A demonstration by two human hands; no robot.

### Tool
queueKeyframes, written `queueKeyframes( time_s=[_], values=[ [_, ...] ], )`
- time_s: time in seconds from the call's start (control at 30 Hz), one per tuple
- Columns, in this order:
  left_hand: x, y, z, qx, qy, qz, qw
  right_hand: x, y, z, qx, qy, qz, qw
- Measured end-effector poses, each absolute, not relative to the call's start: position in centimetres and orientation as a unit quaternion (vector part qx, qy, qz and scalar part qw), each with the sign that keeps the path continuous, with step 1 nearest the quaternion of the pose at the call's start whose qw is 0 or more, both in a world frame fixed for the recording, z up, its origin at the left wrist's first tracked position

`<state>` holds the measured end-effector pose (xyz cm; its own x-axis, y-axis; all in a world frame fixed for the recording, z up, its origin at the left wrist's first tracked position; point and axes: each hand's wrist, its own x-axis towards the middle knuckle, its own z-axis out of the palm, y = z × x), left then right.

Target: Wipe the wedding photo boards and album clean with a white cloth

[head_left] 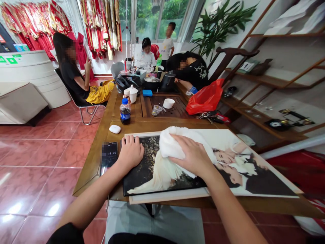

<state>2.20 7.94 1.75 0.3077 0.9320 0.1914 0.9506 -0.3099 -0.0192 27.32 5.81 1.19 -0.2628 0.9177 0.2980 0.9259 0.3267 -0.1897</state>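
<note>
White cloth [167, 144], bunched, rounded folds, under right hand [191, 154], on photo panel [146, 173]

A wooden table [149, 126] bears a photo panel [261, 181], phone [109, 156] and bottle [125, 112].

Your cloth [169, 145] is plain white; your photo panel [144, 173] is black with pale speckles and a cream dress [162, 174]. You see also a brown table [142, 124], a red bag [206, 98].
</note>
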Motion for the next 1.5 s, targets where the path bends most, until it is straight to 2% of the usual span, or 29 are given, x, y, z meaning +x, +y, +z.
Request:
queueKeyframes(
  time_s=[0.43, 1.1, 1.5],
  values=[
    [2.2, 8.0, 1.7, -0.805, -0.584, -0.060, 0.078, 22.5, 7.6, 2.5, -0.476, -0.866, 0.049, 0.145],
    [2.2, 8.0, 1.8, -0.807, -0.583, -0.073, 0.063, 27.5, 6.9, 1.3, -0.549, -0.817, 0.009, 0.175],
    [2.2, 8.0, 1.7, -0.807, -0.582, -0.075, 0.065, 26.4, 0.8, 0.6, -0.514, -0.839, -0.036, 0.172]
  ],
)
